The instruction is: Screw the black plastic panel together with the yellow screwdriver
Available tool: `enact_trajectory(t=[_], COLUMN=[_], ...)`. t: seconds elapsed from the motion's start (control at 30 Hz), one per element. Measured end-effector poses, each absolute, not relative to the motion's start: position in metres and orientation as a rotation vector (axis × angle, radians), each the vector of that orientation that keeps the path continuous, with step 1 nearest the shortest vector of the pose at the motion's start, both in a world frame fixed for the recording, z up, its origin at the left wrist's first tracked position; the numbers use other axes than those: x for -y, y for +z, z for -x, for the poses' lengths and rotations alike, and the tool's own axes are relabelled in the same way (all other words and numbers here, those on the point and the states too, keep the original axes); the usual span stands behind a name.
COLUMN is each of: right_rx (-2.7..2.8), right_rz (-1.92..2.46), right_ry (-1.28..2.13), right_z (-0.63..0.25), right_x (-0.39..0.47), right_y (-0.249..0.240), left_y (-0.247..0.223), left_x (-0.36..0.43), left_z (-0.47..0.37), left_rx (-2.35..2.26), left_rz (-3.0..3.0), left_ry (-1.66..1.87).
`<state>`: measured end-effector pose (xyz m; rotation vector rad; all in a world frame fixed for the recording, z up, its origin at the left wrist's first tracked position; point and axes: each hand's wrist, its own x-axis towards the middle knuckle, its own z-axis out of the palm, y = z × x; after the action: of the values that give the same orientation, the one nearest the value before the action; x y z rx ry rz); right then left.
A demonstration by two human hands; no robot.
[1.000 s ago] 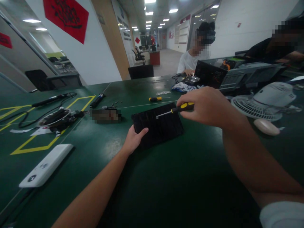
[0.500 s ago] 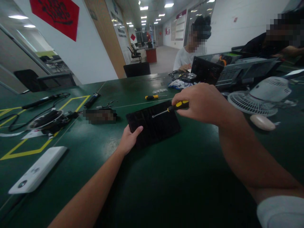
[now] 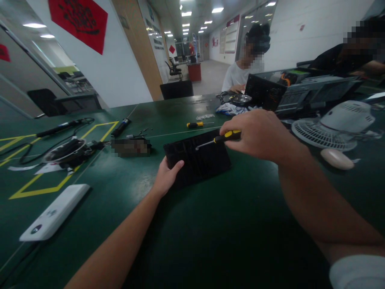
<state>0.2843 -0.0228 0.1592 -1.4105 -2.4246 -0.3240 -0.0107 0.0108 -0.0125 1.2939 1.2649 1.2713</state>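
My left hand (image 3: 169, 176) grips the left edge of a flat black panel (image 3: 207, 160), its thumb lying on top and the other fingers hidden beneath. The panel has ridges and recesses; its exact kind is unclear. In my right hand (image 3: 255, 134) is a screwdriver (image 3: 220, 139) with a black and yellow handle. Its shaft slants down to the left, and a small shiny spot shows at its tip, against the panel's upper middle. Behind the panel lies a second yellow and black screwdriver (image 3: 195, 125) on the green table (image 3: 228, 224).
A white power bank-like device (image 3: 55, 212) lies at left, near cables and yellow tape (image 3: 39, 192). At right are a white fan (image 3: 337, 124) and a beige mouse-shaped object (image 3: 337, 159). An opened computer case (image 3: 303, 94) stands behind; two people sit beyond it.
The whole view has shifted slightly, so everything appears a little farther right. Both hands keep their holds, and the screwdriver tip stays at about the same spot on the panel.
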Motion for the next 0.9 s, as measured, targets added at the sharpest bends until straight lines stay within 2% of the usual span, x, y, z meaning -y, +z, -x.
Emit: enact_trajectory(t=[0.7,0.9], right_rx=[2.442,2.422], right_rz=[1.493,1.516], right_ry=[-0.375,-0.29], right_z=[-0.2848,-0.2826], right_x=[0.0196,0.0201], right_y=[0.1549,0.153], left_y=[-0.0121,-0.0098], left_x=[-0.0096,-0.0076], left_z=[0.0116,0.0095], left_rx=[-1.258,-1.274], left_rz=[-1.28,-1.287], left_ry=[1.216,1.215])
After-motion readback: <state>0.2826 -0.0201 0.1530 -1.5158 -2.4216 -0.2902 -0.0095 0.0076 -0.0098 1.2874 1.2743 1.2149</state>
